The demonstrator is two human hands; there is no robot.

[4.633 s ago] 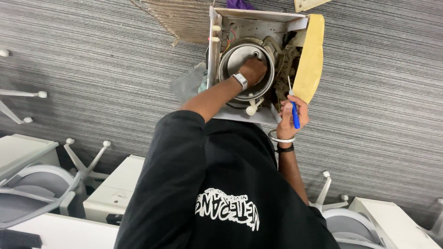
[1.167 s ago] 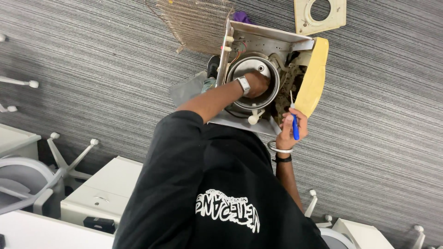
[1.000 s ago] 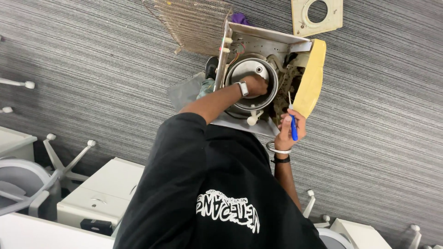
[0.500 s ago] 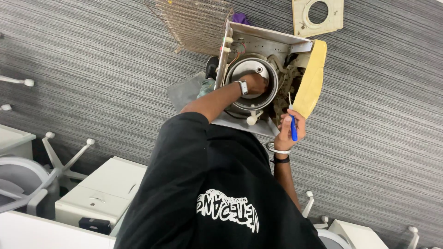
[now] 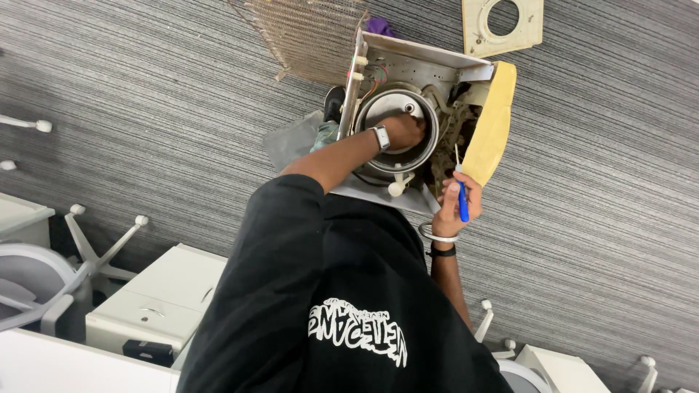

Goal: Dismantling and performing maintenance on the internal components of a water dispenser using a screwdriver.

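The right hand (image 5: 455, 200) is closed around a blue-handled screwdriver (image 5: 463, 208), fingers wrapped over the handle and the thin shaft pointing up toward twelve o'clock, its tip close to the yellow foam pad (image 5: 494, 124). The left hand (image 5: 404, 131), with a watch (image 5: 379, 137) on its wrist, reaches into the round metal drum (image 5: 366, 120) and rests against the inner wall; its fingers look curled, but whether they pinch anything I cannot tell

The drum sits in an opened pale housing (image 5: 422, 69) that lies on the striped grey carpet (image 5: 145, 109), at about one o'clock from the middle of the view. The foam pad leans at the drum's three o'clock. A cream panel with a round hole (image 5: 477, 29) lies further out at one o'clock, and a wire grille (image 5: 306, 33) at eleven

The drum looks stiff, smooth and likely slippery, with a thin rim that could be sharp; the rolled edge seems the safest hold. The housing seems light but awkward, with loose wires near its top corner. The screwdriver is light and rigid, best held by the handle, as it is now
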